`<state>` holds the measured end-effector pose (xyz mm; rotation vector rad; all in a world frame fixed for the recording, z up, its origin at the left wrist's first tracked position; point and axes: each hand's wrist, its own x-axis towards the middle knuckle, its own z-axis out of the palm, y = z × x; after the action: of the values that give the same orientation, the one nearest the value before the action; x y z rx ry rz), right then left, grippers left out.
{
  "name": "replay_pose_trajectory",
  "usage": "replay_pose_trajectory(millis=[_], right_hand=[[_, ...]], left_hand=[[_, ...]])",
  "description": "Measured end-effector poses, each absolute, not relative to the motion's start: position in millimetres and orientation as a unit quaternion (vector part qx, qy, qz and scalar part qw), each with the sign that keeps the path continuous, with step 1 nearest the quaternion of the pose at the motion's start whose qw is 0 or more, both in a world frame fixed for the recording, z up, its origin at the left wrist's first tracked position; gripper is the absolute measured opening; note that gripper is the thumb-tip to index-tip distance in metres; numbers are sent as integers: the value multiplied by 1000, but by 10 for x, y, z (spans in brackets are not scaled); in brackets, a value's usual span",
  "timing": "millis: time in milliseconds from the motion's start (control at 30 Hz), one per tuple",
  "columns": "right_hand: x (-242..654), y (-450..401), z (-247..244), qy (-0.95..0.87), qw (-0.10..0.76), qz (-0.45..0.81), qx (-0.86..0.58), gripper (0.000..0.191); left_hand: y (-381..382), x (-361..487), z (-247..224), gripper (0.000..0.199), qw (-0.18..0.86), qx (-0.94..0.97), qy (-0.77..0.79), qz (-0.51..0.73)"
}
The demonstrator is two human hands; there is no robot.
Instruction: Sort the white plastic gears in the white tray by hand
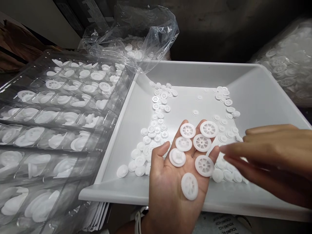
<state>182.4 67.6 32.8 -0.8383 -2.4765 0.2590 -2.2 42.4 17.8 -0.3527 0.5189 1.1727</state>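
My left hand (182, 182) is palm up over the front of a white tray (136, 190), fingers stretched out and slightly curled. Several white plastic gears (202, 142) rest on its palm and fingers; most show spokes, and one (177, 157) has a smaller toothed wheel on top. From the right comes my right hand (273, 156), its fingers drawn together and its fingertips close to the left fingers. Motion blurs it, and I cannot see whether anything is between the fingertips. Below, more gears (140, 161) lie in loose heaps along the tray's left and right sides.
At left, a clear compartment tray (48, 130) holds white parts in its pockets. An open clear plastic bag (161, 35) of white parts stands behind. Another full bag (287, 61) is at the far right. Stacked sheets (96, 214) show under the tray's left front.
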Motion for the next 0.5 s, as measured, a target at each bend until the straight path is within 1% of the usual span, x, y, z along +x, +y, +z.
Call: replay_pose_trajectory(millis=[100, 200, 300, 400, 500], right_hand=[[1845, 704, 386, -888, 265, 67, -371, 14], [1871, 736, 411, -859, 267, 112, -422, 23], [1900, 778, 389, -830, 269, 130, -470, 29], [1930, 817, 339, -820, 276, 150, -478, 35], [1944, 837, 298, -828, 268, 174, -461, 38]], left_hand=[[434, -17, 187, 58, 788, -160, 239, 545], [425, -9, 180, 61, 795, -153, 234, 538], [415, -7, 164, 59, 799, -150, 246, 529], [420, -14, 158, 57, 800, -146, 260, 521], [429, -23, 159, 56, 801, -143, 264, 518]])
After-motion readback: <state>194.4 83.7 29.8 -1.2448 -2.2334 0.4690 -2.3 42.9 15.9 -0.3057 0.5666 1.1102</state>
